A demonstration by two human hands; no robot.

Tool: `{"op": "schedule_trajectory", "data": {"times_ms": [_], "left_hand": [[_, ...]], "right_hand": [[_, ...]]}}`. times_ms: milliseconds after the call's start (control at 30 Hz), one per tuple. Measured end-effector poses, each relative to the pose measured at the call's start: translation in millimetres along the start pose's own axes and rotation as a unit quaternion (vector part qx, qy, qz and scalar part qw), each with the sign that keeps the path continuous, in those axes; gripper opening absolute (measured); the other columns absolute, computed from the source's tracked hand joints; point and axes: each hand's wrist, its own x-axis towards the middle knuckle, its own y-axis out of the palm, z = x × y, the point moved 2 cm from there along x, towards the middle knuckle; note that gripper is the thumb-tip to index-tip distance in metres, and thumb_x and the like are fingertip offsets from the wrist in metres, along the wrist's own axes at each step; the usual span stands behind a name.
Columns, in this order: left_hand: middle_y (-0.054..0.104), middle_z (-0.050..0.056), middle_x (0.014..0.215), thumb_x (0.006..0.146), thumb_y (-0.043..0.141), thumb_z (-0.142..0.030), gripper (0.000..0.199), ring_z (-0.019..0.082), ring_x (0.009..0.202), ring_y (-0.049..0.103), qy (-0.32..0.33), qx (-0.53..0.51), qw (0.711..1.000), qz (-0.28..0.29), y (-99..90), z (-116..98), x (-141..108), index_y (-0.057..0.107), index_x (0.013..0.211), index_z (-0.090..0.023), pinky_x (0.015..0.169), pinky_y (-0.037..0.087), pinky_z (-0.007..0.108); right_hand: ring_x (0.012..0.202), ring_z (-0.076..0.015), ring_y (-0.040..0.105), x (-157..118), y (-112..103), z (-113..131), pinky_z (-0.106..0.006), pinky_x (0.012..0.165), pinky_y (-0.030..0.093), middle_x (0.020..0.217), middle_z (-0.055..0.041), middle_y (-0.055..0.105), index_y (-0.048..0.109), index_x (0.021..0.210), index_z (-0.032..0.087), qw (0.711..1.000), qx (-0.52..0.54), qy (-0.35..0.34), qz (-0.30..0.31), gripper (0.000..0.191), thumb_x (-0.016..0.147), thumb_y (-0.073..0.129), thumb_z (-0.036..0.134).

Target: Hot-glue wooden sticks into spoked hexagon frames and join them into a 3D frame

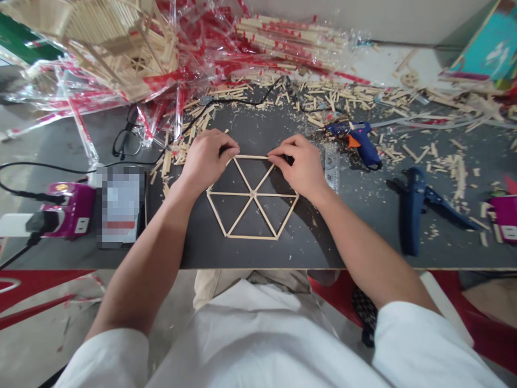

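Dark workbench (323,250) littered with wood chips and cut sticks, as I see it on my remote feed from the head-worn camera. At far left, a magenta power strip (69,210) sits with a black plug (42,221) in it, beside a flat object (120,207) pixelated past recognition. Above them lie black-framed eyeglasses (127,134), near a heap of clear, red-printed plastic wrap (202,48) topped by a lattice model of wooden sticks (117,43). At centre, a hexagonal frame (252,196) of wooden sticks, six spokes meeting at a middle joint, lies flat on the board. The left hand (205,161) is closed in a pinch at the frame's upper-left corner, fingers down on the top stick (250,157), and the right hand (297,167) pinches that stick's right end; from here I cannot see how far the fingertips wrap around it. Just right of the right hand lie a clear ruler (332,167) and a blue-and-orange hot glue gun (355,143). Farther right rests a second, dark blue glue gun (416,207), with another magenta power strip (503,218) at the bench's edge.
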Motion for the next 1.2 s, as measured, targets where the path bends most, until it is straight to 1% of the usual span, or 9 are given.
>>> {"op": "schedule_trajectory", "data": {"times_ms": [167,400,567,633,767,900,1100,1200], "left_hand": [[0.084,0.007,0.104,0.102,0.073,-0.033,0.012,0.032,0.106,0.075,0.000,0.000,1.000,-0.002,0.1,0.2,-0.4,0.083,0.096,-0.031,0.109,0.060,0.053],[0.084,0.007,0.105,0.101,0.073,-0.034,0.010,0.032,0.109,0.075,-0.002,-0.005,1.000,0.006,0.2,2.6,0.1,0.082,0.096,-0.030,0.110,0.058,0.053],[0.083,0.007,0.104,0.102,0.074,-0.035,0.010,0.033,0.108,0.075,0.006,0.002,1.000,0.007,0.2,3.5,0.4,0.081,0.096,-0.031,0.108,0.058,0.052],[0.083,0.007,0.103,0.102,0.074,-0.036,0.011,0.033,0.109,0.075,0.003,0.005,1.000,0.008,0.4,3.4,0.3,0.081,0.095,-0.031,0.108,0.058,0.053],[0.082,0.007,0.103,0.101,0.074,-0.035,0.010,0.034,0.110,0.076,-0.007,0.000,1.000,0.006,1.0,3.6,0.2,0.081,0.094,-0.031,0.109,0.057,0.053],[0.083,0.006,0.103,0.100,0.073,-0.037,0.010,0.032,0.107,0.075,-0.001,-0.001,1.000,0.004,1.2,4.0,0.2,0.081,0.095,-0.033,0.108,0.057,0.052],[0.084,0.006,0.104,0.100,0.074,-0.035,0.009,0.032,0.107,0.076,0.000,0.001,1.000,0.005,0.1,3.1,0.4,0.081,0.094,-0.031,0.106,0.057,0.051],[0.085,0.006,0.104,0.100,0.073,-0.036,0.010,0.031,0.106,0.076,0.002,0.007,1.000,0.006,0.0,2.3,0.3,0.081,0.095,-0.032,0.106,0.058,0.050]], "right_hand": [[0.104,-0.0291,0.072,0.5,-2.7,-0.8,-0.052,0.103,0.058,0.110,-0.0100,0.077,0.090,0.105,0.027,1.000,0.005,0.013,-0.005,0.017,0.108,0.075,0.034],[0.096,-0.0268,0.072,1.8,-6.6,-7.3,-0.050,0.100,0.059,0.110,-0.0103,0.077,0.089,0.107,0.023,0.999,0.020,0.029,-0.006,0.017,0.108,0.073,0.030],[0.096,-0.0265,0.071,2.2,-10.4,-10.7,-0.048,0.096,0.060,0.111,-0.0104,0.078,0.089,0.110,0.023,0.999,0.031,0.040,-0.002,0.021,0.110,0.072,0.036],[0.096,-0.0266,0.071,1.9,-10.1,-10.8,-0.048,0.096,0.060,0.111,-0.0102,0.078,0.089,0.110,0.024,0.999,0.029,0.040,0.003,0.020,0.109,0.074,0.036],[0.099,-0.0278,0.073,1.9,-7.2,-11.6,-0.050,0.100,0.059,0.111,-0.0101,0.078,0.089,0.108,0.023,0.999,0.018,0.029,0.004,0.014,0.106,0.077,0.030],[0.101,-0.0282,0.073,2.8,-5.0,-12.9,-0.051,0.103,0.059,0.112,-0.0101,0.078,0.090,0.109,0.024,0.999,0.011,0.031,0.005,0.016,0.107,0.076,0.032],[0.100,-0.0275,0.073,3.8,-4.5,-11.6,-0.049,0.102,0.059,0.109,-0.0101,0.078,0.089,0.107,0.023,0.999,0.010,0.032,-0.002,0.013,0.106,0.077,0.028],[0.096,-0.0271,0.072,3.7,-4.2,-10.3,-0.049,0.099,0.060,0.109,-0.0104,0.078,0.089,0.107,0.023,0.999,0.012,0.034,-0.004,0.017,0.108,0.075,0.033]]}}
